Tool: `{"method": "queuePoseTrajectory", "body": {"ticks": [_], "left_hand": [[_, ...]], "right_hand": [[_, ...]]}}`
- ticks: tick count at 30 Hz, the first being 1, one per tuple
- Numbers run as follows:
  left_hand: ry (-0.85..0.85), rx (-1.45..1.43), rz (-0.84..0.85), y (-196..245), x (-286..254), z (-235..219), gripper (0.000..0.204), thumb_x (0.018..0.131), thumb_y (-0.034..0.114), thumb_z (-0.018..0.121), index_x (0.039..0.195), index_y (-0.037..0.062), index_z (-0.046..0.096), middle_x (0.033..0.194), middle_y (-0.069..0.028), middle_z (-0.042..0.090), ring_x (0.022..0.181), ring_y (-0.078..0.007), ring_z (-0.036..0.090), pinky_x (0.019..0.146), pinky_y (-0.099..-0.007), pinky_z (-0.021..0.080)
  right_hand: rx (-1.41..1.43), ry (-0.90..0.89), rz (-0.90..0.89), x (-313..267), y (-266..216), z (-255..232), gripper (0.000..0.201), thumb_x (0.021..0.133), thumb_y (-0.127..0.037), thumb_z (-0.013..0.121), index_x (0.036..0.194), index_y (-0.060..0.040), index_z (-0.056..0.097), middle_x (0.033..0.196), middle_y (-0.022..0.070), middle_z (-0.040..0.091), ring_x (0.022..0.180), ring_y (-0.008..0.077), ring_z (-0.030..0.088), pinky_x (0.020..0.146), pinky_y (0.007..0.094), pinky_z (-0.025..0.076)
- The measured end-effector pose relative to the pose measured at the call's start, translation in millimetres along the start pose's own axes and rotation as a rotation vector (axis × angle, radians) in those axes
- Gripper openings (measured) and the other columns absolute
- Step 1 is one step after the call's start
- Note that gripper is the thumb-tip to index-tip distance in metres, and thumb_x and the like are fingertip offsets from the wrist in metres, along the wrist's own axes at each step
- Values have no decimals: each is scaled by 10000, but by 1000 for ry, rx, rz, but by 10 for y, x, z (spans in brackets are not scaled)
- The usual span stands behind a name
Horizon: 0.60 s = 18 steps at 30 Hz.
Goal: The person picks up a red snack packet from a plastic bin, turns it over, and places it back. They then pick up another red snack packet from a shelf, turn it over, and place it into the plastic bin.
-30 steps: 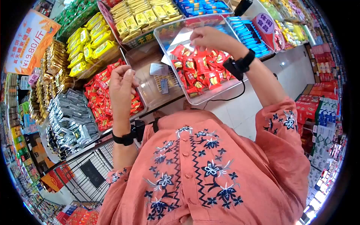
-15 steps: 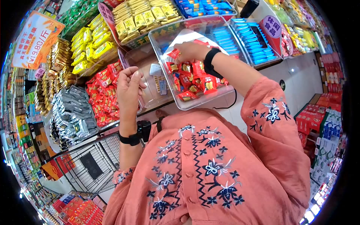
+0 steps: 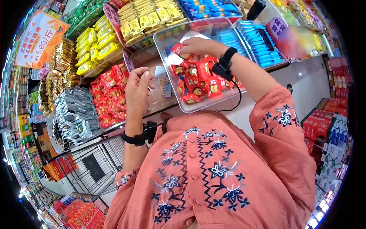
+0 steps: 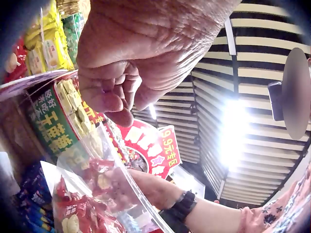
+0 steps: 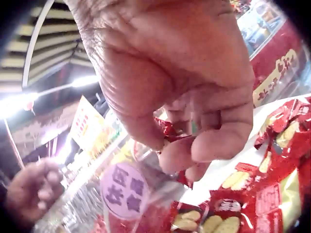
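Observation:
My right hand [image 3: 204, 46] reaches into a clear plastic bin [image 3: 159, 49] of red snack packets [image 3: 198, 72], palm down. Thumb and fingertips pinch a red snack packet [image 3: 177, 49] near the bin's far left side. The right wrist view shows a bit of red wrapper [image 5: 165, 127] between them. A white sheet [image 3: 192, 35] lies inside the bin, partly under the packets. Left of the bin, my left hand [image 3: 138, 86] hovers with loosely bent fingers and nothing in it. Beneath it, another heap of red packets [image 3: 110, 95] fills a compartment.
Around the bin stand compartments of yellow packets [image 3: 97, 47], silver packets [image 3: 74, 114], gold-yellow packets [image 3: 148, 17] and blue packets [image 3: 261, 42]. A shopping cart [image 3: 93, 164] stands at lower left. A black cable [image 3: 238, 101] hangs from my right wrist past the bin's near edge.
My right hand has lowered and shifted left in the bin, and now pinches a packet. The left hand appears farther right in the view, still holding nothing.

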<state>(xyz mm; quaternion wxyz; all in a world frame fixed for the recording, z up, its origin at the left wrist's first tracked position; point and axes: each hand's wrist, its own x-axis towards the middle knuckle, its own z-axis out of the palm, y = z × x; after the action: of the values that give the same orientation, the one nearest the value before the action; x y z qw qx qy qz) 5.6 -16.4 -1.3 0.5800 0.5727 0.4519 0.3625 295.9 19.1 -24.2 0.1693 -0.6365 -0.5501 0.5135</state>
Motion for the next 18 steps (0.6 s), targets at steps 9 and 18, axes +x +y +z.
{"method": "queuePoseTrajectory", "body": {"ticks": [9,18], "left_hand": [[-157,-75,-14,188,193,149,325,1021,274,570,1207,8,583,1008,-61,656,726,-57,588,574,-182,439],[-250,-152,-54,283,201,199,368,980,281,650,1228,19,575,983,-8,655,749,-45,593,584,-174,442]], "right_hand": [[360,-258,-86,-584,-352,-221,333,951,-401,652,903,-71,653,677,-28,598,494,38,513,437,180,376],[370,-324,-160,-697,-559,12,284,899,-345,724,949,-66,708,749,-30,669,508,22,532,464,174,398]]}}
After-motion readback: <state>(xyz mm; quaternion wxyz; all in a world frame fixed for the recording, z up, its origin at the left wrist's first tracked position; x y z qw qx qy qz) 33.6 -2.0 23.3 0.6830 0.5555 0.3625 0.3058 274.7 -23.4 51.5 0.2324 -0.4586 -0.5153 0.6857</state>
